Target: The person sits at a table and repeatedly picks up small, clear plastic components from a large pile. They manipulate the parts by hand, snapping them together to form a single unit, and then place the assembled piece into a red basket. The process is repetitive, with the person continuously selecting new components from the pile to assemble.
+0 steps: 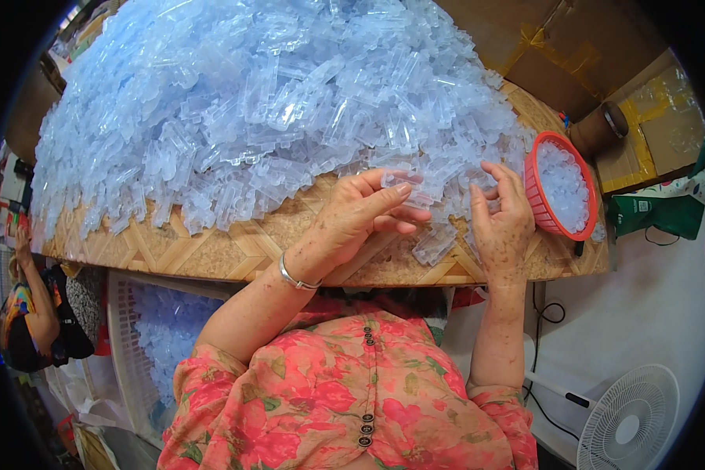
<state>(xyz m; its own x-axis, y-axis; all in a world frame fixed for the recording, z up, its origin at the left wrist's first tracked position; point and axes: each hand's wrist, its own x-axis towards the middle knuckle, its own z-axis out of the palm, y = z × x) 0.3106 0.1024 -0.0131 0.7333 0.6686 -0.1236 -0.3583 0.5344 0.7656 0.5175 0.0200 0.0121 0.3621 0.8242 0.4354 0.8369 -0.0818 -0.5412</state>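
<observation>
— What do the 2 hands hold?

— The left hand (360, 215) pinches 1 clear plastic piece (403, 186) between thumb and fingers. The right hand (500, 223) is beside it, fingers half open; I cannot tell if it grips something.

— And around them?

— Both are above the woven table (235, 251), at the edge of the big pile of clear pieces (266, 102). A red basket (562, 188) with small parts stands just right.

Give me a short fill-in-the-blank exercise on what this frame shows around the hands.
1. The left hand pinches a clear plastic piece at the edge of a big ____ of such pieces.
2. The small basket beside the right hand is ____ in colour.
3. The left wrist wears a silver ____.
4. On the floor at lower right stands a white ____.

Missing words: pile; red; bangle; fan
</observation>
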